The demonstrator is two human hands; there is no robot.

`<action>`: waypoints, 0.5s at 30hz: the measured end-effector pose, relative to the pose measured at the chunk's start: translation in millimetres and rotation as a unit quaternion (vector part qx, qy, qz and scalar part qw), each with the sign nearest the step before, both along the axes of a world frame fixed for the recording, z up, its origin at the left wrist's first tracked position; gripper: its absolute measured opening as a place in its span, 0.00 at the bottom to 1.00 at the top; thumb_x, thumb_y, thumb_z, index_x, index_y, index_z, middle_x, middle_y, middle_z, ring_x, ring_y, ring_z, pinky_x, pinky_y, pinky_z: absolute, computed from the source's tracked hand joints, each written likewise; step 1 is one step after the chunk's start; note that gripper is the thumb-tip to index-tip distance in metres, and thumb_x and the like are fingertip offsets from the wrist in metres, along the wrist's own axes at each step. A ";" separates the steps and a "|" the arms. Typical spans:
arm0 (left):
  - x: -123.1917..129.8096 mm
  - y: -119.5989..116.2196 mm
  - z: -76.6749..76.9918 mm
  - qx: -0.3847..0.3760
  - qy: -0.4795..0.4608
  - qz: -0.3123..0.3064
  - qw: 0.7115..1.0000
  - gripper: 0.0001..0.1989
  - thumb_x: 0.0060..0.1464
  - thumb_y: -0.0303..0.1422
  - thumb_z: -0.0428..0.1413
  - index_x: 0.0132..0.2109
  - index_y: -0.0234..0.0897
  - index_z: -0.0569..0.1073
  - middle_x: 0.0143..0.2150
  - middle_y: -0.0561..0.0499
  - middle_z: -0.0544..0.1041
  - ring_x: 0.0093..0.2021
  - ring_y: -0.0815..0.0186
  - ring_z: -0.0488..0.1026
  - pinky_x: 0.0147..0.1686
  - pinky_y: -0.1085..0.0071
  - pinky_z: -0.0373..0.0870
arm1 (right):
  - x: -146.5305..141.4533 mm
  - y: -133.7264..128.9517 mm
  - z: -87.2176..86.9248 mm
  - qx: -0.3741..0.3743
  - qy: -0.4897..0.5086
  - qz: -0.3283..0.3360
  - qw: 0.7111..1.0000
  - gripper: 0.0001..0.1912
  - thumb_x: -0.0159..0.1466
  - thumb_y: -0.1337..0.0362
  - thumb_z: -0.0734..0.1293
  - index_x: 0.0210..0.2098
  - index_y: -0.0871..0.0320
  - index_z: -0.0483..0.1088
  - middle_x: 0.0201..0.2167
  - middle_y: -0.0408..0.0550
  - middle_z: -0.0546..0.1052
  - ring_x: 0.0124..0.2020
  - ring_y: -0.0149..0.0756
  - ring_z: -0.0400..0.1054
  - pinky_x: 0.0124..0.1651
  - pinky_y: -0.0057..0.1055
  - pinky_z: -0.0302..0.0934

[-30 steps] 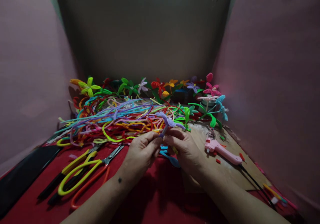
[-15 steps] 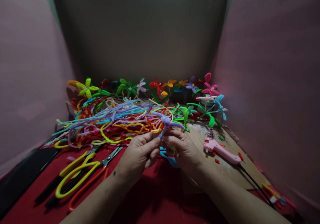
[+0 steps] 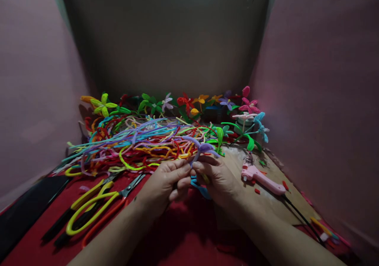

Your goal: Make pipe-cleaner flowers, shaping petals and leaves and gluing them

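Both hands meet at the stem of a purple pipe cleaner flower (image 3: 205,148), held up in front of the pile of pipe cleaners (image 3: 142,139). My left hand (image 3: 168,181) pinches the stem between thumb and forefinger. My right hand (image 3: 217,179) has its thumb and fingers closed on the same stem just below the petals. A yellowish piece shows in the curl of my right hand, too covered to name. Beneath the hands lies a blue looped piece (image 3: 201,189), partly hidden by them.
Scissors (image 3: 97,210) and black-and-yellow pliers (image 3: 79,204) lie at left on the red cloth (image 3: 177,242). At right a pink glue gun (image 3: 263,179) rests on a board (image 3: 284,210), its cord running forward. Finished flowers (image 3: 185,104) line the back wall.
The purple flower has turned and shifted slightly to the right, its petals now leaning that way. My hands remain nearly in place, with the fingers slightly moved on the stem.
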State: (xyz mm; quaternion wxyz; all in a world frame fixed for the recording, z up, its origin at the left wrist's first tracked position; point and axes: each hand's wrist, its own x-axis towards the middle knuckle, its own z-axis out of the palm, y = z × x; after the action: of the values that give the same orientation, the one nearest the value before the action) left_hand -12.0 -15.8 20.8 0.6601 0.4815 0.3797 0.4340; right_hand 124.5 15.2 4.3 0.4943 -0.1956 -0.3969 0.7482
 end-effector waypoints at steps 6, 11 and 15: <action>5.9 -4.8 -7.6 0.299 0.342 0.191 0.870 0.11 0.53 0.34 0.51 0.25 0.36 0.65 0.16 0.57 0.61 0.17 0.75 0.58 0.20 0.77 0.53 | -1.9 -1.8 0.3 -0.008 0.008 -0.037 0.999 0.06 0.45 0.70 0.72 0.25 0.59 0.74 0.20 0.39 0.71 0.20 0.23 0.60 0.24 0.22 0.55; 3.8 -3.4 -11.7 0.357 0.379 0.221 0.825 0.11 0.53 0.31 0.49 0.23 0.36 0.64 0.18 0.57 0.60 0.18 0.75 0.56 0.22 0.76 0.52 | -2.1 -4.2 0.5 -0.007 -0.018 -0.050 0.999 0.04 0.46 0.69 0.72 0.24 0.59 0.73 0.17 0.37 0.66 0.16 0.20 0.50 0.19 0.21 0.48; 5.4 -6.4 0.7 0.252 0.292 0.192 0.903 0.14 0.54 0.34 0.48 0.21 0.36 0.60 0.17 0.58 0.58 0.18 0.75 0.54 0.19 0.78 0.52 | -1.4 -7.4 4.4 0.026 -0.030 -0.025 0.999 0.04 0.50 0.69 0.70 0.27 0.59 0.73 0.22 0.39 0.68 0.20 0.21 0.55 0.25 0.22 0.53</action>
State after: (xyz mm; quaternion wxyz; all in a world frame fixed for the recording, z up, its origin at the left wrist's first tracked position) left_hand -6.6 -22.1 21.5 0.2804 0.6546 0.5185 0.4733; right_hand 123.1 7.8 8.6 0.5052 -0.2151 -0.4261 0.7190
